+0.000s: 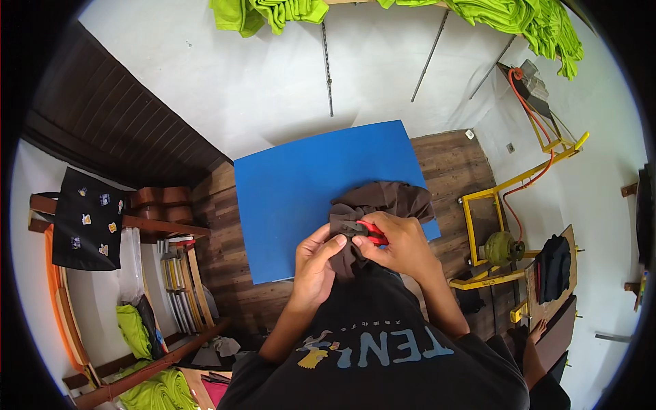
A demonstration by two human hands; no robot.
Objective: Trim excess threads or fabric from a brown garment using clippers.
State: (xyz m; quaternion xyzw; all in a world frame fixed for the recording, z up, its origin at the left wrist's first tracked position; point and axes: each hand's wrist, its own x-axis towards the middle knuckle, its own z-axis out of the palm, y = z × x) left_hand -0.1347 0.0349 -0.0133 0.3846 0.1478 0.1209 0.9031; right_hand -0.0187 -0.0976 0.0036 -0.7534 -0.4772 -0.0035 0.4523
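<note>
Dark brown fabric (pixel 382 197), seemingly a garment, lies bunched over the near right part of a blue tabletop (pixel 297 184). Between the thumb and fingers of my left hand (pixel 318 259) a gathered portion of this fabric is pinched. My right hand (pixel 397 243) grips small thread snips (pixel 373 230) with a red handle. Their dark blades point left, against the fabric and close to my left thumb. Whether the blades touch a thread is too small to tell. Part of the fabric hangs below my hands, in front of my black shirt.
Lime-green garments (pixel 492 20) hang over a shelf at the top. To the right stands a yellow metal frame (pixel 466 225) with a green gas cylinder (pixel 505 246) and orange hose. Another person's hand (pixel 537 330) rests by boards at lower right. Screen frames (pixel 179 287) lean at left.
</note>
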